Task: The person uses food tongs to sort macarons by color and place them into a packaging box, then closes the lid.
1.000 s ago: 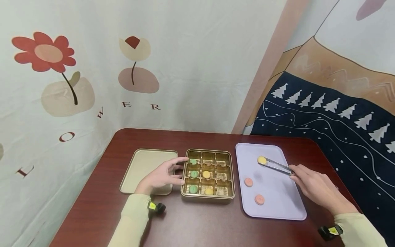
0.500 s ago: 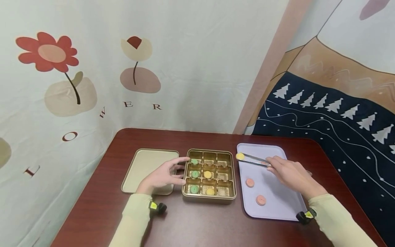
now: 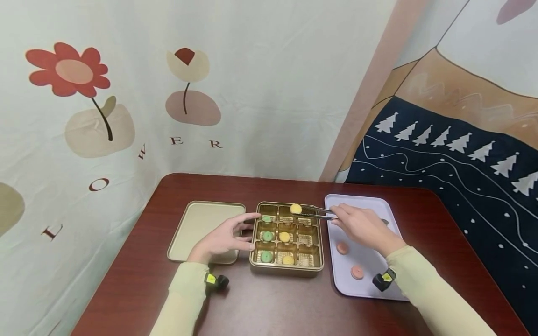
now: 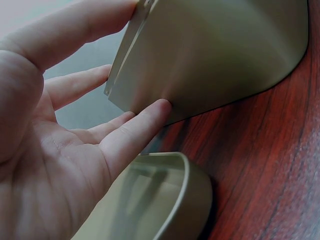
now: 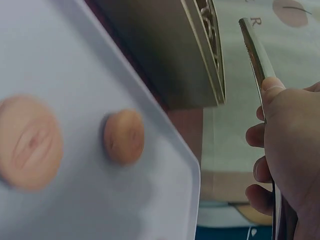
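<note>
My right hand (image 3: 361, 227) grips metal tongs (image 3: 319, 216), whose tips pinch a yellow macaron-like piece (image 3: 296, 208) above the back row of a gold tin (image 3: 287, 269) with a divided insert. Green pieces (image 3: 267, 236) fill the left column of compartments. Two more yellow ones (image 3: 284, 237) lie in the middle column, at the centre and front. Against the tin's left side, my left hand (image 3: 224, 238) spreads its fingers. In the left wrist view its fingertips (image 4: 162, 106) touch the outer wall (image 4: 215, 55). The pinched piece is out of sight in the right wrist view.
A lavender tray (image 3: 370, 282) stands right of the tin, with pink round pieces (image 3: 357, 272) (image 5: 125, 137) on it, partly under my right forearm. Left of the tin lies its shallow gold lid (image 3: 197, 228), inside up. Printed curtains (image 3: 269, 93) hang behind the table.
My right hand has carried the yellow piece in the tongs leftward, from over the lavender tray to over the tin. My left hand stays at the tin's side.
</note>
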A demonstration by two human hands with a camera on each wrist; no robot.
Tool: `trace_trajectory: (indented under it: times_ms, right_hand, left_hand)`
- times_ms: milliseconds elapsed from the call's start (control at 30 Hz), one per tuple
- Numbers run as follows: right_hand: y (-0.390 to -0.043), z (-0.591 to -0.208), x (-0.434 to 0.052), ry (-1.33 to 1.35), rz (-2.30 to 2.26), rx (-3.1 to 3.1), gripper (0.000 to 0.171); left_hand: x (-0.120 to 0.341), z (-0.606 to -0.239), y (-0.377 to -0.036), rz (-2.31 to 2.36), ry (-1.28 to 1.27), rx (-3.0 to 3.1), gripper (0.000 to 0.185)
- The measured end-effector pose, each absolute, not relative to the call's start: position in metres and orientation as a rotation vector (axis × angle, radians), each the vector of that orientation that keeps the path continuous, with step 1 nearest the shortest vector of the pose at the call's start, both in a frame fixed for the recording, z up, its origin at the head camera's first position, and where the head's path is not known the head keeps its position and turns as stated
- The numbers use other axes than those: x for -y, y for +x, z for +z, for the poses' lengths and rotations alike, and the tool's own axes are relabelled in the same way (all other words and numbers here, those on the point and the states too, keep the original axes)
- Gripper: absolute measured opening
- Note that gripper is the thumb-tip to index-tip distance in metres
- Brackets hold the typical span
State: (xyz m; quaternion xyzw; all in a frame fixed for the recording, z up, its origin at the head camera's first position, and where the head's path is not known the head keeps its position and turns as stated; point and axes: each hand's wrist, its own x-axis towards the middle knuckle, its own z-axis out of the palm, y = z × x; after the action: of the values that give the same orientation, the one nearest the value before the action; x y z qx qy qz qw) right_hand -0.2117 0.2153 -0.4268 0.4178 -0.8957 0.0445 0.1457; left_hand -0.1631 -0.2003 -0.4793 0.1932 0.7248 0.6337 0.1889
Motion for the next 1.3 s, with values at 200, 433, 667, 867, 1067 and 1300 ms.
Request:
trace_trajectory:
  times_ms: [200, 433, 667, 867, 1067, 1300]
  right_hand:
    - [-0.215, -0.428, -0.198, 1.249, 0.145, 2.593, 0.038]
    - [-0.216, -0.435, -0.195, 1.261, 0.126, 2.61, 0.042]
    - [-0.216, -0.436, -0.196, 1.243, 0.13, 2.611, 0.043]
    - [-0.216, -0.435, -0.198, 1.229, 0.13, 2.614, 0.043]
    - [-0.215, -0.435, -0.203, 1.204, 0.117, 2.638, 0.046]
    - [-0.213, -0.437, -0.214, 1.175, 0.132, 2.626, 0.046]
  left_hand:
    - [0.2, -0.479, -0.164, 1.785, 0.543, -2.046, 0.095]
    - [0.2, -0.477, -0.163, 1.786, 0.544, -2.039, 0.094]
    - [0.2, -0.479, -0.165, 1.79, 0.552, -2.036, 0.094]
    - [0.2, -0.482, -0.166, 1.792, 0.562, -2.036, 0.094]
    - [0.199, -0.482, -0.166, 1.789, 0.55, -2.033, 0.093]
    - [0.2, -0.482, -0.165, 1.784, 0.549, -2.035, 0.094]
